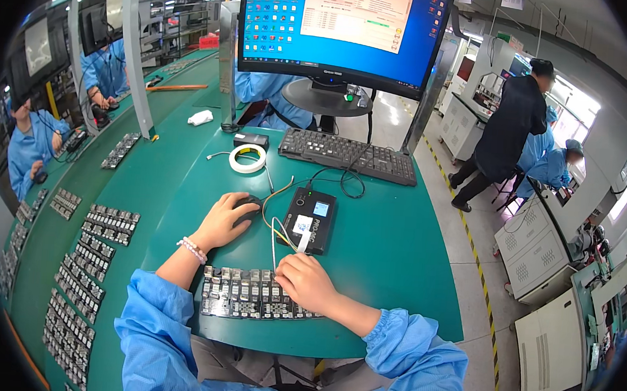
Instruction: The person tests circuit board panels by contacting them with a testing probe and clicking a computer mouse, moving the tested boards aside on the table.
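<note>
My left hand [223, 220] rests curled over a black computer mouse [249, 203] on the green table. Closed in a pinch, my right hand [307, 281] holds the end of a thin wire lead [274, 240] down at a panel of small circuit boards [230, 291] near the table's front edge. The fingers hide the lead's tip and part of the panel. Several thin wires run from there up beside a black box-shaped device [310, 219] with a small lit screen and a white label on it.
Behind the device stand a keyboard [349, 154], a roll of white tape [247, 159] and a monitor [339, 30] showing open windows. More circuit board panels [78, 281] lie in rows at the left. Other people in blue coats sit along the left bench; a person in dark clothes [511, 129] stands at the right.
</note>
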Available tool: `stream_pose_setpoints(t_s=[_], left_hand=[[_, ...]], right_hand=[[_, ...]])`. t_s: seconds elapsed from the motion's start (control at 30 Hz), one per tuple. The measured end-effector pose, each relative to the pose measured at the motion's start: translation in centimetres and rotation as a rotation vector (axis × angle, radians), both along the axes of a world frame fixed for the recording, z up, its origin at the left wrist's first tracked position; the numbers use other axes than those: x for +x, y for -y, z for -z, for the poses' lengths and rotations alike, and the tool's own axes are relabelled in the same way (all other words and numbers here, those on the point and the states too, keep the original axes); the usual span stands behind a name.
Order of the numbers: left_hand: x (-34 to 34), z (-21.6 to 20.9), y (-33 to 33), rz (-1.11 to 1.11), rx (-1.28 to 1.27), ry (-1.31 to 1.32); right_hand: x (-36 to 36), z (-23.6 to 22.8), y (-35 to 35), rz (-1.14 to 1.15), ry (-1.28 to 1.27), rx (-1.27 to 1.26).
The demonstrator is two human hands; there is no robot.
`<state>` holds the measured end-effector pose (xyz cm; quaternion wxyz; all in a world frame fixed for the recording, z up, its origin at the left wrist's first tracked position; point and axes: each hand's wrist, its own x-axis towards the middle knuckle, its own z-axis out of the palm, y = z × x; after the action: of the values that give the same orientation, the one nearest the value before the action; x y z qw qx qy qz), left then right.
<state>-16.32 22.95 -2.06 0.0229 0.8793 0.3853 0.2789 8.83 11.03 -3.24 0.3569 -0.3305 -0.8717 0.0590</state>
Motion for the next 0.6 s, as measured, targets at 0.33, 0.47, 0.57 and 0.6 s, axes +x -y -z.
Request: stream_pose_setpoints(t_s=[0.33, 0.47, 0.57, 0.6], left_hand=[[-0.07, 0.01, -0.05, 0.007, 0.013, -0.012], [-0.06, 0.03, -0.01, 0.004, 0.007, -0.009], [0.0, -0.06, 0.04, 0.004, 0.002, -0.005], [0.01, -0.08, 0.06, 0.004, 0.001, -0.005]], right_hand=[[0.0, -0.13, 0.04, 0.004, 0.005, -0.01], [-0.04, -0.07, 0.02, 0.001, -0.001, -0.011], [-0.01, -0.06, 0.02, 0.003, -0.003, -0.014], [0.01, -0.1, 0.05, 0.003, 0.0, -0.016]])
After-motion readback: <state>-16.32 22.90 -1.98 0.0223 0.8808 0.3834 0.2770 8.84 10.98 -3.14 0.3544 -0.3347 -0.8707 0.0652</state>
